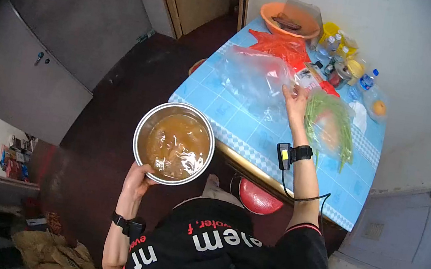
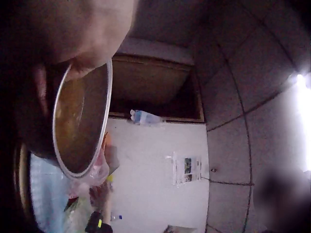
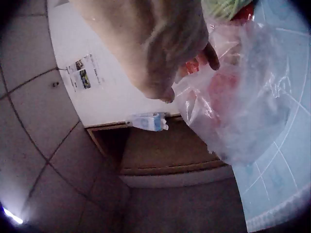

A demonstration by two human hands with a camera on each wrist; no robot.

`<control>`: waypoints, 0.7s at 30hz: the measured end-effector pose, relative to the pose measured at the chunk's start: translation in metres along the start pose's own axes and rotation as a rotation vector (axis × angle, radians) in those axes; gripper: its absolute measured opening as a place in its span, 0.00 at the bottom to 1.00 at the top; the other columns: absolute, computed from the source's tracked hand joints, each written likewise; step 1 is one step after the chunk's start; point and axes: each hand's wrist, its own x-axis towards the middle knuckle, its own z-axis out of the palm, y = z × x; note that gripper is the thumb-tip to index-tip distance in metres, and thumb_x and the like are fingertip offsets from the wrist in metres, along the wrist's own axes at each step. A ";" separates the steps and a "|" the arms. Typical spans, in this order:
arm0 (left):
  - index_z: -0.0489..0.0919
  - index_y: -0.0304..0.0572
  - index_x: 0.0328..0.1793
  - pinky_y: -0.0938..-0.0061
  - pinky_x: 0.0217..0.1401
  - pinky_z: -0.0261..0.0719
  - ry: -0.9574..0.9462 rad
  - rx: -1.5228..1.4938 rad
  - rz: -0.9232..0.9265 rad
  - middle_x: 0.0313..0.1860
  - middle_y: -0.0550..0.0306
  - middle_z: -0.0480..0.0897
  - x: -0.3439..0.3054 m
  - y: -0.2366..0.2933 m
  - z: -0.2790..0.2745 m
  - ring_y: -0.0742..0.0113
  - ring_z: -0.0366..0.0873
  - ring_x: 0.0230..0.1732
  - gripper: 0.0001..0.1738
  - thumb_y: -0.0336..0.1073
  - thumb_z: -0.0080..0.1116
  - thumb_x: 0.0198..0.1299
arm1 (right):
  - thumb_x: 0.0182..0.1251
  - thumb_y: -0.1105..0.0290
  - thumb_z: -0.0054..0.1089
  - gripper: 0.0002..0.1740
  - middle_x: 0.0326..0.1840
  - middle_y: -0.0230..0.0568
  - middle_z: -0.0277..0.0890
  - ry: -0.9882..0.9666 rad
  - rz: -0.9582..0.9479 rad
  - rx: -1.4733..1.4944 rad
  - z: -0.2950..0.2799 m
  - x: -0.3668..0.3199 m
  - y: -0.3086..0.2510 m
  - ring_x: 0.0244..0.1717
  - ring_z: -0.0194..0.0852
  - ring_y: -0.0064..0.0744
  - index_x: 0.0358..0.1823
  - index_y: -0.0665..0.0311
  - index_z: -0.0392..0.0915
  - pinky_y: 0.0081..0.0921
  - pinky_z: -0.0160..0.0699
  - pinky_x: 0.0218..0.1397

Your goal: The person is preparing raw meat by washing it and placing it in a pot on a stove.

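Observation:
My left hand [image 1: 137,178] grips the near rim of a round metal pot [image 1: 142,123], with the thumb over the edge. Brown liquid [image 1: 178,143] with lumps in it fills part of the pot, which is held up beside the table. In the left wrist view the pot's rim [image 2: 108,97] appears side-on under the hand. Over the table, my right hand [image 1: 296,103] pinches the edge of a large clear plastic bag [image 1: 254,79]. The bag [image 3: 243,107] spreads out from the fingers in the right wrist view. Long green vegetables [image 1: 335,119] in clear plastic lie just right of that hand.
A blue checked cloth covers the table [image 1: 249,134]. Toward the back are a red plastic bag [image 1: 279,46], an orange basin [image 1: 269,17], several bottles and jars, and a water bottle [image 1: 365,82]. Below the table edge stands something round and red [image 1: 259,197].

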 end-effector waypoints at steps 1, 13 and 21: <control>0.60 0.28 0.64 0.70 0.26 0.89 -0.026 0.017 -0.017 0.48 0.42 0.76 0.015 0.014 0.008 0.59 0.83 0.31 0.32 0.17 0.41 0.47 | 0.55 0.52 0.65 0.31 0.44 0.53 0.79 0.039 -0.046 -0.079 0.010 0.012 0.000 0.37 0.78 0.43 0.52 0.70 0.76 0.37 0.74 0.47; 0.62 0.26 0.62 0.70 0.22 0.87 -0.076 0.084 -0.093 0.45 0.44 0.77 0.187 0.092 0.063 0.57 0.82 0.28 0.32 0.17 0.43 0.44 | 0.65 0.68 0.60 0.09 0.37 0.32 0.81 0.076 0.108 0.041 -0.148 0.023 -0.064 0.38 0.74 0.20 0.41 0.65 0.83 0.19 0.72 0.42; 0.61 0.29 0.64 0.58 0.39 0.88 -0.491 0.181 -0.155 0.55 0.41 0.74 0.316 0.090 0.078 0.51 0.81 0.47 0.33 0.21 0.44 0.45 | 0.68 0.67 0.58 0.10 0.40 0.27 0.78 0.398 0.409 0.132 -0.277 -0.054 -0.092 0.42 0.70 0.16 0.44 0.64 0.81 0.16 0.65 0.48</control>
